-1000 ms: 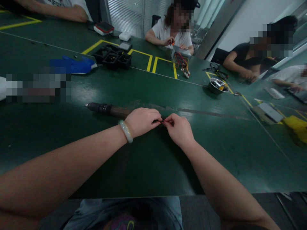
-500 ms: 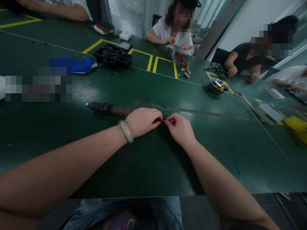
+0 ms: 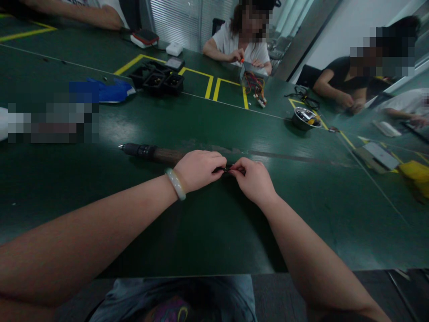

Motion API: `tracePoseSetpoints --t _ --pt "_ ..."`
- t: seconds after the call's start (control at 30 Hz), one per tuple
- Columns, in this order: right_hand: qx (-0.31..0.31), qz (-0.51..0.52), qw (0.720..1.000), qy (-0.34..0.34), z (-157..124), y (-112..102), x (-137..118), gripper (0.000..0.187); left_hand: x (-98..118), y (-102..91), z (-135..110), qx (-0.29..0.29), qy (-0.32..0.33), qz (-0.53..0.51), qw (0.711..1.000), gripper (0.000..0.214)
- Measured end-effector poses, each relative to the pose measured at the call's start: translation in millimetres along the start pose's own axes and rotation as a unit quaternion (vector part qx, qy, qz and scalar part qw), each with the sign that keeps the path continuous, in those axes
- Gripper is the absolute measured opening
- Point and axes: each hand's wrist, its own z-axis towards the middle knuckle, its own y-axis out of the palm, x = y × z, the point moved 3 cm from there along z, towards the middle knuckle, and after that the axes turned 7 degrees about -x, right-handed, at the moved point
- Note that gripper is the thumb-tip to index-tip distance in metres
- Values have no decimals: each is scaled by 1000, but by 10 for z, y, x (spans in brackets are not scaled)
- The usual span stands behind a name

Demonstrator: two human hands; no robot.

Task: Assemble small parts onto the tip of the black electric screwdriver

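Observation:
My left hand (image 3: 201,167), wearing a pale green bangle (image 3: 174,184) at the wrist, is closed with its fingers curled around something dark. My right hand (image 3: 254,179) is closed in a pinch close beside it. Between the fingertips of both hands shows a small dark piece (image 3: 227,169), too small to name. Lying on the table to the left is a dark rod-shaped tool (image 3: 144,151) with a metal tip, a black ribbed collar and a brownish shaft. The shaft runs behind my left hand, which hides its other end; I cannot tell whether the hand touches it.
The green table (image 3: 187,241) has yellow tape markings. Black boxes (image 3: 157,80) and a blue packet (image 3: 110,91) lie across from me. Toward the right are a metal bowl (image 3: 304,118), a grey case (image 3: 378,156) and a yellow item (image 3: 414,174). Several people work around the table.
My hands keep almost the same pose and place. Across the table at right, a co-worker's hands have come together.

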Motion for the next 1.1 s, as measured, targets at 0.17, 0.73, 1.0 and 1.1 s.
tracePoseSetpoints --t 0.17,0.73,1.0,1.1 --pt "19 -3 1000 -3 -10 -5 -31 3 -15 18 4 1 13 -9 1000 16" --pt "19 60 998 17 51 81 60 4 -32 64 22 7 26 -18 999 19" --pt "-37 110 993 21 98 90 109 45 -21 43 25 1 17 -4 1000 19" --pt "-71 86 994 11 120 85 95 35 -19 42 27 0 16 -1 1000 19"
